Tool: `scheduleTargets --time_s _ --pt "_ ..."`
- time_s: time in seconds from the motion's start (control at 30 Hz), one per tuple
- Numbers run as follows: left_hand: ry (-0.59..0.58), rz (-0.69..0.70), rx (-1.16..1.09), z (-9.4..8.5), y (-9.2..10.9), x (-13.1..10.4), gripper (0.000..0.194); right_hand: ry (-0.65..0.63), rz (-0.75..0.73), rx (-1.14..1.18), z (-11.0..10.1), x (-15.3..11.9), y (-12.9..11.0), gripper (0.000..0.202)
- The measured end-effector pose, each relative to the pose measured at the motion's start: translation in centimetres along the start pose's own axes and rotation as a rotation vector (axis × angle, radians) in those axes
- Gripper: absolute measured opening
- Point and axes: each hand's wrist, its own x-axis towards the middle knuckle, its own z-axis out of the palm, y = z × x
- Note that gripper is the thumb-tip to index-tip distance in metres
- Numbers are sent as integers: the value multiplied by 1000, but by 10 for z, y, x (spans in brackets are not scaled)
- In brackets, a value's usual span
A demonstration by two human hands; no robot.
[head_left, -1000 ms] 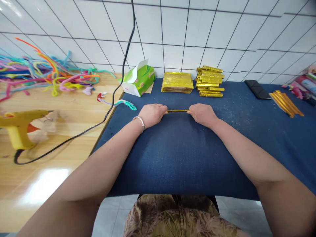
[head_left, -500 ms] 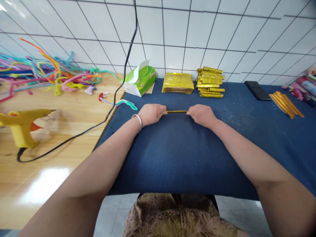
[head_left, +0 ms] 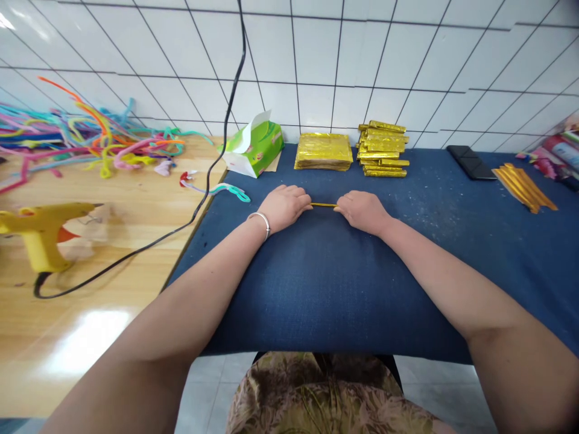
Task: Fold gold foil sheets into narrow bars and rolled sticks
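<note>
Green box [head_left: 265, 144] stood at back, white flap up, contents hidden. Left hand [head_left: 284, 208] pinched one side of gold strip [head_left: 324, 205] over blue cloth [head_left: 307, 289], right hand's [head_left: 362, 212] fingers the other; gap narrower than half a second earlier.

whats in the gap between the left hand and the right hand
A thin gold strip spans it in the head view, held at one end by the left hand and at the other by the right hand.

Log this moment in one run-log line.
left hand: grips gold strip | right hand: grips same strip | behind: gold sheet stack, gold rolls | beneath: blue cloth | left: yellow glue gun
</note>
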Motion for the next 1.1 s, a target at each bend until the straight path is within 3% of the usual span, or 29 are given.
scheduleTargets --time_s 0.1,0.23,0.47,0.97,1.1 --pt "16 -6 15 0 6 1 36 18 20 7 -3 2 -3 34" --pt "46 6 24 -2 17 3 34 132 81 -2 -8 7 -13 33" --pt "56 53 1 -8 38 8 30 89 -71 34 -8 11 -29 38" --pt "67 1 -76 3 23 6 25 52 -47 106 -2 9 -13 32" --pt "50 -39 -131 8 17 5 26 39 25 107 2 8 -9 34"
